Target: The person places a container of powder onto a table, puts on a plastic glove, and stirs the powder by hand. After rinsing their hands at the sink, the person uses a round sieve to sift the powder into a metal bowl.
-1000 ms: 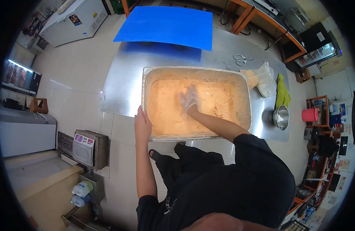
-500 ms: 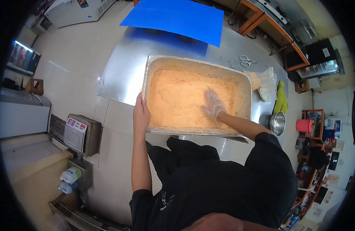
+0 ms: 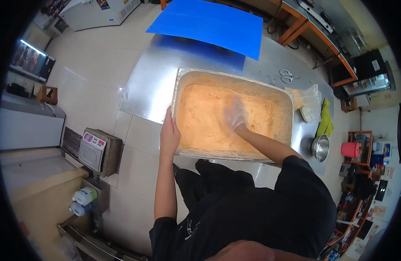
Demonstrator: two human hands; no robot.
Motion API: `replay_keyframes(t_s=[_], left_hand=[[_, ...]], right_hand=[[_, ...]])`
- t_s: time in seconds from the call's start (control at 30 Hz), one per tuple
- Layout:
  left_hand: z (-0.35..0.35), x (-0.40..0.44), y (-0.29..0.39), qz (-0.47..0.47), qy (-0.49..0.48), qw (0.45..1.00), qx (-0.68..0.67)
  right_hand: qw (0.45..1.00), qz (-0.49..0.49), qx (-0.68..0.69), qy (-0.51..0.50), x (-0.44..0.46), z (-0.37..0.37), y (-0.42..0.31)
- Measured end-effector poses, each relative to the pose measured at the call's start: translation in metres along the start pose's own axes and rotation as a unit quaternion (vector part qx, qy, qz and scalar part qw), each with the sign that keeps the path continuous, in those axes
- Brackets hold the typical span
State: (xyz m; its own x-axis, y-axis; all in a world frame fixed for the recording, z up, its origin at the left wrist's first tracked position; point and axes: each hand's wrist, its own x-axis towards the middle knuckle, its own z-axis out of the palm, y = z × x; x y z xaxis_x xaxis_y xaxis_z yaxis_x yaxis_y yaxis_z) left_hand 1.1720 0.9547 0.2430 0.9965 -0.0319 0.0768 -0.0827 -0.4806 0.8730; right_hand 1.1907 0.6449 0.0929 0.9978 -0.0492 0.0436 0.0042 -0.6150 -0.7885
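Note:
A deep rectangular metal pan [image 3: 289, 130] holds a layer of orange powdery mix [image 3: 200, 113], with small lumps along its edges. At the pan's left side, my left hand [image 3: 169, 132] is closed on the rim, bare, with the fingers partly hidden by the wall. My right hand [image 3: 236, 114] wears a clear plastic glove and is blurred by motion. It lies flat on or just over the powder, right of the middle, fingers stretched out and grasping nothing I can see.
The pan rests on a steel table [image 3: 139, 93]. Beyond it is a blue board [image 3: 209, 26]. To the right are scissors [image 3: 287, 76], a plastic bag [image 3: 311, 104], a yellow-green cloth [image 3: 325, 119] and a metal bowl [image 3: 320, 148]. A scale [image 3: 92, 150] stands at the left.
My right hand has shifted left relative to the pan, across the powder. My left hand keeps its place on the rim. The whole view has shifted slightly.

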Motion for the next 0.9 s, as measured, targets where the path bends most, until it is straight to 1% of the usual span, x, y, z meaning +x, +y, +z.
replay_keyframes(t_s=[0.03, 0.07, 0.1, 0.13, 0.17, 0.2, 0.23, 0.27, 0.3, 0.33, 0.4, 0.43, 0.5, 0.53, 0.6, 0.67, 0.73, 0.77, 0.87, 0.9], left_hand=[[-0.002, -0.001, 0.004, -0.019, -0.009, 1.000, -0.003], [-0.007, -0.001, 0.012, -0.035, -0.021, 0.999, -0.005], [-0.010, 0.000, 0.018, -0.048, -0.037, 0.998, -0.007], [-0.011, 0.001, 0.019, -0.049, -0.045, 0.998, 0.000], [-0.012, 0.003, 0.020, -0.050, -0.053, 0.997, 0.008], [-0.013, 0.005, 0.021, -0.049, -0.062, 0.997, 0.015], [-0.013, 0.007, 0.013, -0.025, -0.047, 0.998, 0.024], [-0.010, 0.007, -0.001, 0.000, -0.036, 0.999, 0.029], [-0.005, 0.007, -0.006, 0.026, -0.027, 0.999, 0.031], [-0.004, 0.008, 0.003, 0.013, -0.038, 0.999, 0.005], [-0.013, 0.009, 0.025, -0.021, -0.054, 0.997, -0.042], [-0.011, 0.008, 0.023, -0.024, -0.045, 0.998, -0.030], [-0.011, 0.009, 0.024, -0.024, -0.047, 0.998, -0.042], [-0.011, 0.009, 0.024, -0.026, -0.046, 0.997, -0.050], [-0.010, 0.009, 0.022, -0.032, -0.048, 0.997, -0.060], [-0.006, 0.012, 0.019, -0.033, -0.035, 0.997, -0.055], [-0.003, 0.010, 0.013, -0.026, -0.023, 0.999, -0.030], [-0.003, 0.012, 0.013, -0.023, -0.031, 0.998, -0.042], [0.000, 0.019, 0.017, -0.042, -0.043, 0.998, -0.016], [0.001, 0.019, 0.015, -0.033, -0.039, 0.999, -0.016]], right_hand=[[0.996, 0.058, 0.038, 0.065, 0.014, 0.008, 0.023], [0.986, 0.095, -0.100, 0.093, 0.021, 0.006, 0.020], [0.955, 0.133, -0.235, 0.124, 0.026, 0.005, 0.016], [0.931, 0.116, -0.332, 0.098, 0.030, 0.016, 0.010], [0.896, 0.098, -0.426, 0.071, 0.035, 0.046, 0.012], [0.881, 0.047, -0.466, 0.066, 0.041, 0.079, 0.013], [0.861, -0.004, -0.505, 0.064, 0.047, 0.112, 0.014], [0.923, -0.018, -0.379, 0.061, 0.048, 0.122, -0.015], [0.967, -0.032, -0.246, 0.056, 0.050, 0.131, -0.046], [0.999, 0.020, 0.026, 0.029, 0.048, 0.102, -0.118], [0.991, 0.085, 0.025, -0.095, 0.050, 0.058, -0.173], [0.980, 0.117, 0.027, -0.161, 0.049, 0.051, -0.183], [0.984, -0.058, -0.077, -0.147, 0.031, 0.033, -0.148], [0.971, -0.147, -0.128, -0.141, 0.020, 0.018, -0.124], [0.945, -0.142, -0.277, -0.104, -0.003, -0.023, -0.080], [0.944, -0.093, -0.310, -0.065, -0.016, -0.058, -0.033], [0.940, -0.048, -0.333, -0.056, -0.011, -0.047, -0.016], [0.938, -0.023, -0.344, -0.046, -0.006, -0.040, -0.013], [0.975, -0.071, -0.196, -0.081, 0.028, -0.005, -0.072], [0.984, -0.046, -0.148, -0.084, 0.040, 0.006, -0.093]])
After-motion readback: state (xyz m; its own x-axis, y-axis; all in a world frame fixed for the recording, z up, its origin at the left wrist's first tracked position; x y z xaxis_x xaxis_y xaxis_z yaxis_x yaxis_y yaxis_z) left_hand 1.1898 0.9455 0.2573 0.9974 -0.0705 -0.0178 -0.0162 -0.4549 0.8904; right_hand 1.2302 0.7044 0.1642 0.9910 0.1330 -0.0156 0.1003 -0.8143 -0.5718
